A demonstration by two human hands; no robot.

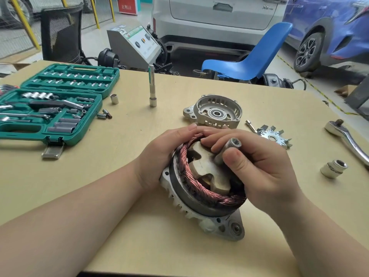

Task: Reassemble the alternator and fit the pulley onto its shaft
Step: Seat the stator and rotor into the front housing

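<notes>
Workshop bay; a white car and a blue car parked behind a tan table (123,140). A black mesh chair and a blue plastic chair (251,60) stand past the far edge.

Far left on the table: green socket case (52,108), lid open, sockets and extensions in both halves. Just right of it, a few loose sockets (114,98). Further right, a long extension bar (152,84) stands upright on a socket.

Centre, near edge: alternator rear half (201,200), tilted toward the camera, copper stator windings and rotor claw poles exposed. Left hand (159,156) cups its left side, fingers curled over the windings at the top. Right hand (259,168) grips the rotor shaft (229,148), thumb and fingers wrapped round it; hex recess in the shaft end faces the camera. Fingertips of the two hands touch above the rotor.

Behind the hands: front end housing (214,111) lying open side up, bearing at its middle. Right of that, a small extension piece and the fan disc (272,136) flat on the table. Lower right, a stepped metal sleeve (333,168), standing alone. Far right edge: ratchet handle (347,136).
</notes>
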